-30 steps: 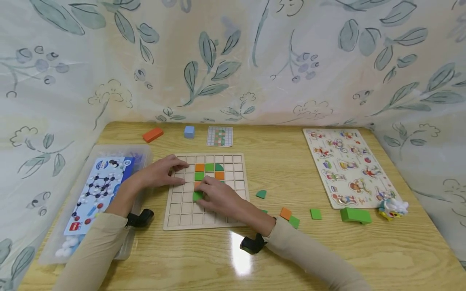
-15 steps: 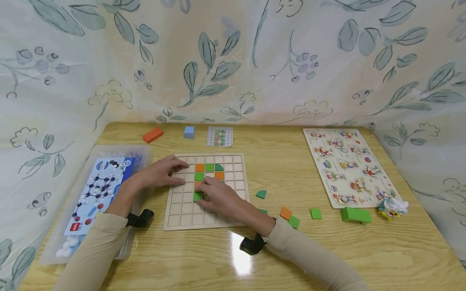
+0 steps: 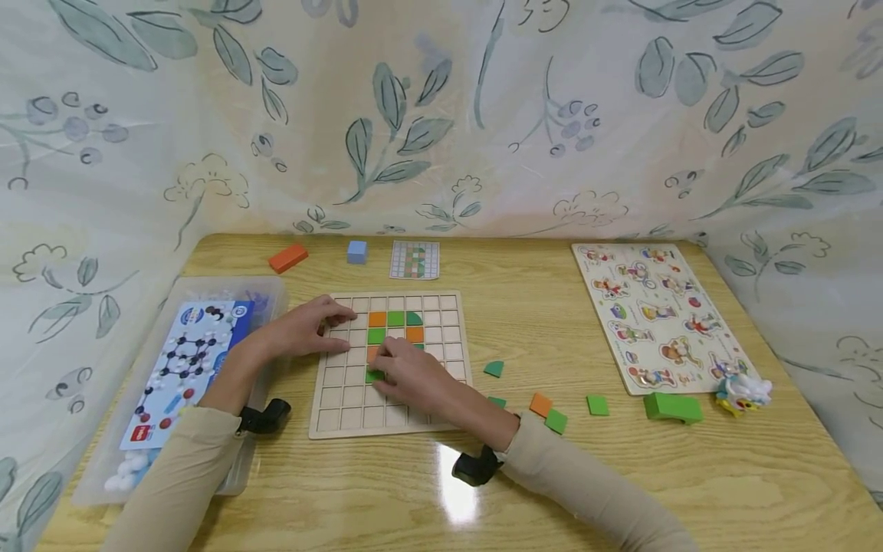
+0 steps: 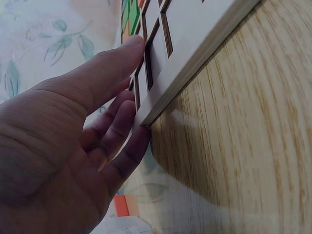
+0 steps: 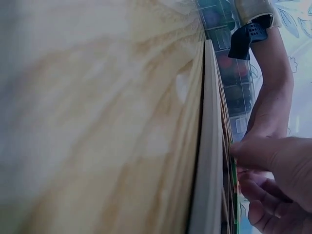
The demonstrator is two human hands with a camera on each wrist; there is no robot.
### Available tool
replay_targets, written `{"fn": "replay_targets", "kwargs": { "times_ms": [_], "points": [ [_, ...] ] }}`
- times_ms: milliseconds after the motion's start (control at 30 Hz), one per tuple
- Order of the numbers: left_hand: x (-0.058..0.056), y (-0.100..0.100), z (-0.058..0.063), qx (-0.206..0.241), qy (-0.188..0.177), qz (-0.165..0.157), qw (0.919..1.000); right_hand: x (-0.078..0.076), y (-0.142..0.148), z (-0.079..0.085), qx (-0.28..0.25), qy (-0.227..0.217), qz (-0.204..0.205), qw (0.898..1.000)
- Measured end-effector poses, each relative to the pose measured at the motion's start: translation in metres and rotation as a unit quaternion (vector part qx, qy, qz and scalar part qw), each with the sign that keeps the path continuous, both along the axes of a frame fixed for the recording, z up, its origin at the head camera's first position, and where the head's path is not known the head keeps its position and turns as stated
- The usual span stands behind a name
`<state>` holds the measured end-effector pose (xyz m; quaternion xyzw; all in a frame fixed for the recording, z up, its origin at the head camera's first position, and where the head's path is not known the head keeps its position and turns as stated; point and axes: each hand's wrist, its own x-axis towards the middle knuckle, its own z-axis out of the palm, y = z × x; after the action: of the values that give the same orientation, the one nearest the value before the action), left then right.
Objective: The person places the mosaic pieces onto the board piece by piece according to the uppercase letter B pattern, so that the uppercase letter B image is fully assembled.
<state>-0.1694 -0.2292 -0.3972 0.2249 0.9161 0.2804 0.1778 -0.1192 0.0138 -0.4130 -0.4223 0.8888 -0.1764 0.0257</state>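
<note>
The square wooden grid board (image 3: 345,418) lies on the table with orange and green tiles in its middle cells. My right hand (image 3: 414,376) reaches over it, thumb and forefinger at a green square tile (image 3: 372,376) in the lower left of the coloured patch. The hand hides part of the patch. In the right wrist view its thumb (image 5: 253,152) is down at the board and the other fingers are bent. My left hand (image 3: 303,328) rests at the board's left edge, thumb (image 4: 131,48) on the top face, relaxed fingers by the rim.
Loose green and orange tiles (image 3: 541,404) lie right of the board. Behind it are a pattern card (image 3: 415,260), a blue cube (image 3: 356,252) and a red block (image 3: 287,258). A plastic box (image 3: 269,295) stands left; a picture puzzle (image 3: 648,330) and green arch block (image 3: 672,408) lie right.
The right forefinger has shifted slightly over the green square tile, covering more of it. The left hand stays at the board's edge.
</note>
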Motion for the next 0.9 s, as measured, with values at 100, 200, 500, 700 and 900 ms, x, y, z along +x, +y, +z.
{"fn": "replay_targets", "kwargs": {
  "times_ms": [100, 200, 500, 700, 900],
  "points": [
    [0.0, 0.001, -0.002, 0.001, -0.006, 0.003, 1.0, 0.004, 0.009, 0.001, -0.005, 0.011, 0.006, 1.0],
    [0.001, 0.001, -0.003, 0.001, -0.01, 0.005, 0.9999, 0.006, 0.028, 0.003, -0.025, 0.032, 0.005, 0.999],
    [0.0, -0.001, 0.0, 0.009, -0.01, 0.007, 0.9999, -0.002, 0.113, 0.0, -0.099, 0.037, -0.104, 0.989],
    [0.001, -0.003, 0.0, 0.002, -0.012, 0.013, 0.9998, -0.007, 0.141, -0.008, -0.123, -0.003, -0.149, 0.981],
    [-0.002, -0.002, -0.002, 0.005, -0.009, 0.011, 0.9999, -0.007, 0.154, -0.011, -0.107, -0.026, -0.168, 0.98]
  ]
}}
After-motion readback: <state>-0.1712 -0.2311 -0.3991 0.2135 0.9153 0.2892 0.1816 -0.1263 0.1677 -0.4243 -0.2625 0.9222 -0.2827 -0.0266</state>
